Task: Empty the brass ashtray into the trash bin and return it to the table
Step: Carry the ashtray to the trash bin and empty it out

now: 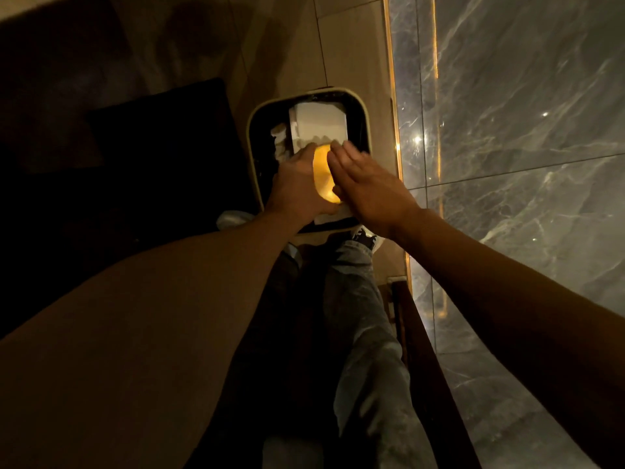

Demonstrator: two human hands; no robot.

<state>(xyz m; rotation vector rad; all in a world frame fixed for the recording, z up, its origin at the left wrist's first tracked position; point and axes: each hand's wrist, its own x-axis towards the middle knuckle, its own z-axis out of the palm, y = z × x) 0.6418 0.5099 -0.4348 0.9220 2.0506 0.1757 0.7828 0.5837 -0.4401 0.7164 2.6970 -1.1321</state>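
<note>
The brass ashtray [323, 174] glows yellow and is tilted on edge over the open trash bin [254, 130], a black square bin with a pale rim standing on the floor. My left hand [297, 187] grips the ashtray from the left side. Flat and with straight fingers, my right hand [365, 184] lies against the ashtray's right side, slightly blurred. White paper and a white box [319, 125] lie inside the bin. The ashtray's inside is hidden from me.
A grey marble wall [507, 164] with a lit gold strip runs along the right. Dark furniture [162, 137] stands left of the bin. My legs in grey jeans and a shoe [365, 236] are just below the bin. Beige floor tiles lie beyond.
</note>
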